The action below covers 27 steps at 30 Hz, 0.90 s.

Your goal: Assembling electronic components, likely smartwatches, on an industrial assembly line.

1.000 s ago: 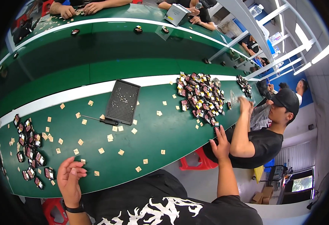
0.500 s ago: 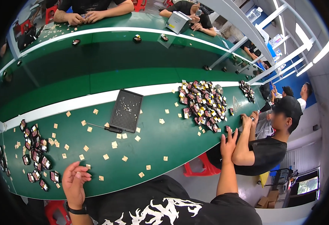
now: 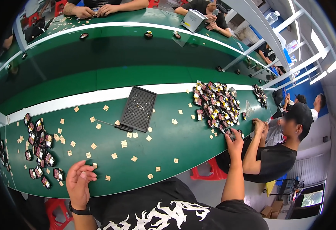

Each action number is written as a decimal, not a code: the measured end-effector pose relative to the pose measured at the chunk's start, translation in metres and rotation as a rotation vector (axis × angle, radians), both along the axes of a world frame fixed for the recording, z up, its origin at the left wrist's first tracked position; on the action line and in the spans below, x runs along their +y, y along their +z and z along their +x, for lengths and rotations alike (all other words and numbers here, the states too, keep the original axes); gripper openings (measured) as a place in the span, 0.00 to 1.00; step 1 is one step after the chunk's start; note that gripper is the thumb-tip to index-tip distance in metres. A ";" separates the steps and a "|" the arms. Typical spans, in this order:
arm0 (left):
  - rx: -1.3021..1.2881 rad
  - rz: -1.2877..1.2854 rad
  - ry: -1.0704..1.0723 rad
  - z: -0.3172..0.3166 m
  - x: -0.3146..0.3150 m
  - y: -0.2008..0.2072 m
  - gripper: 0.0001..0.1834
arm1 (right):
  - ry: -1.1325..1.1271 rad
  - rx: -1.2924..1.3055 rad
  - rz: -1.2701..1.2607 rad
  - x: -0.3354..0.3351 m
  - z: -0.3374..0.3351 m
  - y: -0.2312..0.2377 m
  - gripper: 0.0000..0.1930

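Observation:
At the right, my right hand (image 3: 234, 144) reaches to the near edge of a large pile of small black parts (image 3: 217, 105) with white and yellow labels. Its fingers close around one small black part (image 3: 229, 133), which they partly hide. My left hand (image 3: 80, 180), with a dark band at the wrist, hovers by the table's near edge with fingers loosely bent and apart, holding nothing that I can see. Beside it lies a looser group of similar black parts (image 3: 40, 147). Small pale square pieces (image 3: 114, 156) are scattered over the green table (image 3: 187, 142).
A black gridded tray (image 3: 139, 109) holding tiny bits lies mid-table, with a black-handled screwdriver (image 3: 125, 127) against its near edge. At right sits a co-worker (image 3: 279, 142), hands close to the pile. Beyond a white rail (image 3: 99, 94), other people work across the line.
My right hand has gone from spread fingers to closing on a small black part at the pile's edge. My left hand stays about where it was; the whole view has shifted slightly.

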State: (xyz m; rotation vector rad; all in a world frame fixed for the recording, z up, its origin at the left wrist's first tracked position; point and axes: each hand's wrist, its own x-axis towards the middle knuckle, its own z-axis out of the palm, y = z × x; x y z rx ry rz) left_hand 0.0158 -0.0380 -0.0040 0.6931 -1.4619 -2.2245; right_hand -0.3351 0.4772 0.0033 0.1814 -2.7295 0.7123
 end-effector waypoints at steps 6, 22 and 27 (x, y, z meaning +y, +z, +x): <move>-0.062 -0.140 0.018 0.002 0.009 0.001 0.22 | 0.002 0.009 -0.189 -0.037 0.050 -0.004 0.19; 0.033 0.236 -0.170 -0.031 0.037 0.026 0.24 | 1.143 -0.637 -0.412 -0.325 0.171 0.057 0.18; -0.018 0.208 -0.185 -0.027 0.038 0.016 0.23 | 1.011 -0.760 -0.600 -0.330 0.172 0.055 0.13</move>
